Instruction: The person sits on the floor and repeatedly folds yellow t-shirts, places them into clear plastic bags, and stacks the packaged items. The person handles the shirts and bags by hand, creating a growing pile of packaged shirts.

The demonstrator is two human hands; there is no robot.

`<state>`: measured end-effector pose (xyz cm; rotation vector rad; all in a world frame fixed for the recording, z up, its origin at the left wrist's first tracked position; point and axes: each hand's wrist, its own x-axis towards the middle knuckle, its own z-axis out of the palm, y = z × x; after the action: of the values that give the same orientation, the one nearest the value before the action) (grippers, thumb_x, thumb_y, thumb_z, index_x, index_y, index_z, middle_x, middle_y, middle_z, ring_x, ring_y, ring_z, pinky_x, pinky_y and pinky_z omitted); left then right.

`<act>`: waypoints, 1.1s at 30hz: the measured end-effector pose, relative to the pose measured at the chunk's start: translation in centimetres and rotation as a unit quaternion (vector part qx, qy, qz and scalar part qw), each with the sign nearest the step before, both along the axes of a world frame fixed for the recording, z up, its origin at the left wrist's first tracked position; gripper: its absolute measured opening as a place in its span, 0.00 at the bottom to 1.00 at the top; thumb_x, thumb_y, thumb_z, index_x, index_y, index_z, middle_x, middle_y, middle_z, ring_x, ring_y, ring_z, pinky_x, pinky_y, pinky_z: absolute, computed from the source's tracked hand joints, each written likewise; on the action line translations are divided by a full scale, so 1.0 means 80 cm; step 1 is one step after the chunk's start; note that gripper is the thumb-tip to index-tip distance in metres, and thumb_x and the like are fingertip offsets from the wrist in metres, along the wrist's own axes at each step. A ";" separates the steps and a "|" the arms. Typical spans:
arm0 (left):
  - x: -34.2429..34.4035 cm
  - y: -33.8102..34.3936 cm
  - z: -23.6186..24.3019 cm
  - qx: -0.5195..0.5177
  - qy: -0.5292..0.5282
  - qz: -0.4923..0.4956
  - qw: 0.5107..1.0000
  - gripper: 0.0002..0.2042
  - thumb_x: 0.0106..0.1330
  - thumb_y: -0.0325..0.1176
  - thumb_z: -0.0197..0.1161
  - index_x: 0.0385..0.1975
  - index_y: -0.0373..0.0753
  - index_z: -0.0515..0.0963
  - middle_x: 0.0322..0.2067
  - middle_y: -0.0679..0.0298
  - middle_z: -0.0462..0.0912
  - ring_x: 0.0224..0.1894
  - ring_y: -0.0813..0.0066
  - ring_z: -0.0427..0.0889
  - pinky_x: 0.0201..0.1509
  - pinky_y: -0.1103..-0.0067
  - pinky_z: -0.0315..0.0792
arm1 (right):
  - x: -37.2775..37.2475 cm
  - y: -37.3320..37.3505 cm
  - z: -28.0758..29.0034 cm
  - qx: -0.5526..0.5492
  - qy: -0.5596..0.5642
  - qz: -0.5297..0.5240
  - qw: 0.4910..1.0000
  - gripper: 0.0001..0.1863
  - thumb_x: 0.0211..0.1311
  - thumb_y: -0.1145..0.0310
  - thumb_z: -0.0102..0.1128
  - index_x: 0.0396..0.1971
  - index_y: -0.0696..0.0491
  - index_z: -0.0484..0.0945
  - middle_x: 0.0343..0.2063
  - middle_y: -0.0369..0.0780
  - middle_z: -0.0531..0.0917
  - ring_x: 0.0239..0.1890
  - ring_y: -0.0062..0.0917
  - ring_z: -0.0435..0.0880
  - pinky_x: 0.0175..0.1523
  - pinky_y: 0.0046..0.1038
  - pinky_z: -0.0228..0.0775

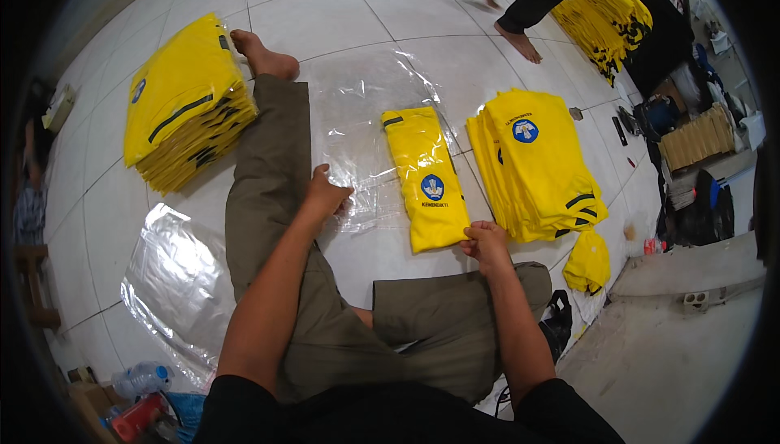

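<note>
On the tiled floor before me lies a narrow folded yellow shirt point(426, 151) with a round blue emblem. My right hand point(487, 245) is closed on its near right corner, thumb and fingers pinching the cloth. Under and left of the shirt spreads a clear plastic bag point(345, 111), flat and shiny. My left hand point(327, 194) is closed at the bag's near left edge, its fingers curled on the film. To the right of the folded shirt stands a stack of yellow shirts point(540, 160), the same emblem on top.
A tall pile of bagged yellow shirts point(183, 95) stands beyond my outstretched left leg. More clear bags point(179, 281) lie left of it. A small yellow bundle point(587, 261) sits by my right knee. At the far right another person's legs point(536, 5) pass hung yellow garments point(605, 21).
</note>
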<state>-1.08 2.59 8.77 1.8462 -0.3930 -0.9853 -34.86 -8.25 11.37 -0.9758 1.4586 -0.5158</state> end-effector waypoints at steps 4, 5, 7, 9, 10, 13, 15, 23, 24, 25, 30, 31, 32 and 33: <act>0.017 0.009 -0.018 -0.034 -0.075 -0.038 0.996 0.40 0.53 0.19 0.63 0.71 0.31 0.57 0.25 0.55 0.83 0.23 0.68 0.83 0.28 0.71 0.78 | 0.003 -0.010 0.004 0.138 -0.088 0.016 0.986 0.17 0.63 0.67 0.65 0.48 0.58 0.77 0.35 0.38 0.81 0.30 0.25 0.80 0.31 0.28 0.70; 0.017 0.009 -0.019 -0.052 -0.088 -0.038 0.994 0.40 0.53 0.19 0.62 0.71 0.31 0.57 0.25 0.54 0.83 0.23 0.67 0.83 0.29 0.71 0.78 | 0.006 -0.011 0.008 0.149 -0.096 0.022 0.984 0.18 0.64 0.65 0.65 0.49 0.58 0.78 0.35 0.38 0.81 0.31 0.24 0.79 0.32 0.29 0.69; 0.015 0.010 -0.020 -0.055 -0.100 -0.047 0.992 0.39 0.54 0.20 0.62 0.70 0.31 0.58 0.25 0.54 0.84 0.24 0.66 0.84 0.31 0.71 0.79 | 0.016 -0.011 0.013 0.114 -0.039 0.068 0.990 0.19 0.65 0.63 0.64 0.50 0.59 0.78 0.37 0.38 0.82 0.34 0.24 0.80 0.36 0.29 0.70; 0.009 0.012 0.002 -0.028 -0.097 -0.066 0.993 0.38 0.55 0.22 0.62 0.70 0.31 0.59 0.25 0.54 0.84 0.26 0.66 0.85 0.34 0.71 0.79 | 0.031 -0.012 0.016 0.017 0.088 0.144 0.985 0.19 0.68 0.61 0.62 0.50 0.60 0.78 0.39 0.39 0.83 0.37 0.26 0.82 0.42 0.30 0.73; 0.007 0.011 0.001 -0.022 -0.104 -0.076 0.991 0.37 0.56 0.23 0.62 0.70 0.31 0.59 0.25 0.54 0.84 0.27 0.65 0.86 0.35 0.70 0.79 | 0.028 -0.012 0.014 -0.001 0.012 0.127 0.992 0.19 0.69 0.61 0.60 0.50 0.61 0.78 0.41 0.41 0.84 0.40 0.27 0.83 0.45 0.31 0.74; 0.020 0.022 -0.012 -0.018 -0.141 -0.080 0.987 0.38 0.56 0.26 0.63 0.70 0.32 0.59 0.27 0.51 0.85 0.30 0.59 0.87 0.40 0.67 0.80 | 0.048 -0.018 0.011 0.014 -0.230 0.076 0.970 0.18 0.74 0.62 0.54 0.50 0.63 0.77 0.45 0.44 0.85 0.46 0.32 0.85 0.53 0.35 0.77; 0.014 0.024 0.004 -0.010 -0.131 -0.083 0.988 0.38 0.56 0.25 0.62 0.70 0.33 0.59 0.29 0.49 0.85 0.33 0.55 0.87 0.42 0.65 0.79 | 0.062 -0.030 0.019 0.103 -0.385 0.001 0.917 0.18 0.76 0.64 0.51 0.51 0.65 0.77 0.47 0.47 0.85 0.50 0.35 0.85 0.57 0.38 0.78; 0.004 0.013 0.001 0.024 -0.171 -0.113 0.978 0.37 0.56 0.25 0.61 0.70 0.35 0.59 0.42 0.39 0.84 0.46 0.43 0.84 0.51 0.59 0.78 | 0.076 -0.078 -0.078 0.128 -0.422 0.025 0.897 0.19 0.76 0.71 0.48 0.57 0.70 0.73 0.52 0.54 0.82 0.53 0.42 0.84 0.58 0.44 0.80; 0.006 0.016 0.004 0.028 -0.166 -0.111 0.979 0.37 0.56 0.25 0.61 0.70 0.34 0.59 0.42 0.39 0.84 0.46 0.43 0.84 0.52 0.60 0.78 | 0.087 -0.071 -0.071 0.146 -0.441 0.018 0.885 0.18 0.76 0.72 0.49 0.56 0.70 0.73 0.52 0.53 0.82 0.53 0.42 0.84 0.58 0.43 0.80; 0.008 0.018 0.006 0.032 -0.161 -0.110 0.980 0.37 0.56 0.25 0.61 0.69 0.34 0.59 0.42 0.39 0.84 0.46 0.43 0.84 0.52 0.60 0.78 | 0.098 -0.064 -0.065 0.165 -0.460 0.009 0.873 0.18 0.75 0.74 0.49 0.56 0.70 0.73 0.52 0.53 0.82 0.53 0.41 0.84 0.57 0.43 0.80; 0.005 0.011 0.003 0.006 -0.162 -0.095 0.982 0.37 0.55 0.24 0.60 0.70 0.33 0.58 0.41 0.39 0.84 0.47 0.43 0.84 0.54 0.60 0.77 | 0.089 -0.053 -0.104 0.030 -0.380 0.077 0.921 0.18 0.74 0.73 0.51 0.57 0.68 0.74 0.52 0.50 0.83 0.53 0.39 0.85 0.56 0.41 0.81; 0.008 0.009 -0.001 -0.005 -0.170 -0.087 0.982 0.38 0.55 0.24 0.60 0.70 0.33 0.58 0.41 0.39 0.84 0.47 0.43 0.84 0.54 0.60 0.77 | 0.084 -0.057 -0.111 0.018 -0.364 0.094 0.927 0.18 0.74 0.73 0.51 0.57 0.68 0.74 0.51 0.49 0.83 0.53 0.39 0.85 0.56 0.41 0.81; 0.010 0.011 -0.003 -0.012 -0.179 -0.078 0.981 0.38 0.55 0.24 0.59 0.70 0.33 0.58 0.41 0.40 0.84 0.47 0.42 0.84 0.54 0.60 0.77 | 0.085 -0.053 -0.112 0.010 -0.349 0.110 0.930 0.18 0.73 0.72 0.52 0.57 0.68 0.74 0.51 0.49 0.83 0.53 0.38 0.85 0.55 0.40 0.82; 0.011 0.013 -0.005 -0.010 -0.188 -0.073 0.980 0.37 0.55 0.25 0.62 0.69 0.33 0.59 0.39 0.43 0.84 0.45 0.47 0.84 0.51 0.62 0.77 | 0.087 -0.055 -0.111 0.037 -0.358 0.108 0.927 0.18 0.73 0.72 0.52 0.56 0.68 0.74 0.51 0.48 0.83 0.52 0.37 0.85 0.55 0.40 0.82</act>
<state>-0.22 3.61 8.35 2.0081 -0.7711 -0.7204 -27.88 -12.66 2.52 -0.7592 0.6992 -0.5706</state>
